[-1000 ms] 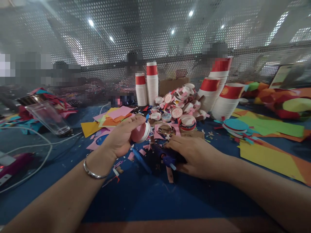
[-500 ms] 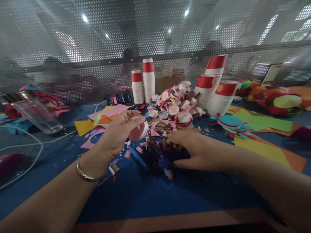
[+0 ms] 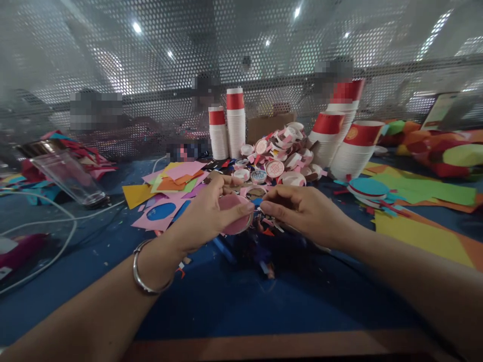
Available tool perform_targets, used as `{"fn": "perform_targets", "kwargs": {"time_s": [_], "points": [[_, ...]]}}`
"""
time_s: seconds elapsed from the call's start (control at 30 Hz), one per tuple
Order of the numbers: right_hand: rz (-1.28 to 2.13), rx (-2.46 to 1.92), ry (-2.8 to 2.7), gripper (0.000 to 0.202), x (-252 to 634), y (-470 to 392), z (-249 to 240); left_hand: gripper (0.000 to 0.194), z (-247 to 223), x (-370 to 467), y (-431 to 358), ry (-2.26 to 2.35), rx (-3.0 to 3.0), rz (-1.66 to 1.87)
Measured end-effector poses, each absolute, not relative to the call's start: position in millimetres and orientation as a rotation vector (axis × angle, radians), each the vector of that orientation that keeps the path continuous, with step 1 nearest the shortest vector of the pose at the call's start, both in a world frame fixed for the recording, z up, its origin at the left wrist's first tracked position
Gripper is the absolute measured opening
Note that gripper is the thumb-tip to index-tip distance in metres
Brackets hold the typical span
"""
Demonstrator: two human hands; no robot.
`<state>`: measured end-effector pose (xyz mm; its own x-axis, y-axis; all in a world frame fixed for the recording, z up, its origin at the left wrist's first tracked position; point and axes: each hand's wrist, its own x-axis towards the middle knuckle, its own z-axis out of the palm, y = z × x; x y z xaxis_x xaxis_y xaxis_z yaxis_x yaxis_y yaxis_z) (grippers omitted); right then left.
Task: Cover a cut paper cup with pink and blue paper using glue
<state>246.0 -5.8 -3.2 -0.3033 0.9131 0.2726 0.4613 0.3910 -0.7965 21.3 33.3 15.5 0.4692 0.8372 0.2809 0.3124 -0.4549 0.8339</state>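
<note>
A pink round piece (image 3: 234,215) with a pale rim is held between the thumb and fingers of my left hand (image 3: 211,213). Close by on the right, my right hand (image 3: 298,208) has its thumb and fingers pinched together; what they hold is too small to make out. A small blue bit (image 3: 258,201) shows between the two hands. Beneath them, paper scraps (image 3: 268,231) and a blue pen-like stick (image 3: 225,250) lie on the dark blue table (image 3: 211,306). Behind my hands rises a heap of cut cup bottoms (image 3: 281,151).
Stacked paper cups (image 3: 236,125) stand behind, with more red-and-white cups (image 3: 354,151) at right. Coloured sheets (image 3: 177,178) lie left and yellow paper (image 3: 418,234) right. A clear bottle (image 3: 71,176) leans at left near a white cable (image 3: 66,236). Perforated metal (image 3: 241,45) forms the back.
My right hand has come up from the scraps on the table to beside the pink piece. My left hand has shifted right with that piece. The view has turned slightly.
</note>
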Motion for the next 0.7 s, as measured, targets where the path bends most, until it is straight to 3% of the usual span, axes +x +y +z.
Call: {"fn": "perform_targets", "kwargs": {"time_s": [0.37,0.57,0.7], "points": [[1.014,-1.074,-1.796,0.036,237,-5,-7,0.057,22,24,23,0.898,2.246,0.766],[1.128,-1.06,-1.701,0.038,235,-6,-9,0.039,22,25,27,0.848,1.896,0.722],[1.148,-1.053,-1.681,0.043,235,-6,-11,0.04,21,26,29,0.858,1.805,0.728]]}}
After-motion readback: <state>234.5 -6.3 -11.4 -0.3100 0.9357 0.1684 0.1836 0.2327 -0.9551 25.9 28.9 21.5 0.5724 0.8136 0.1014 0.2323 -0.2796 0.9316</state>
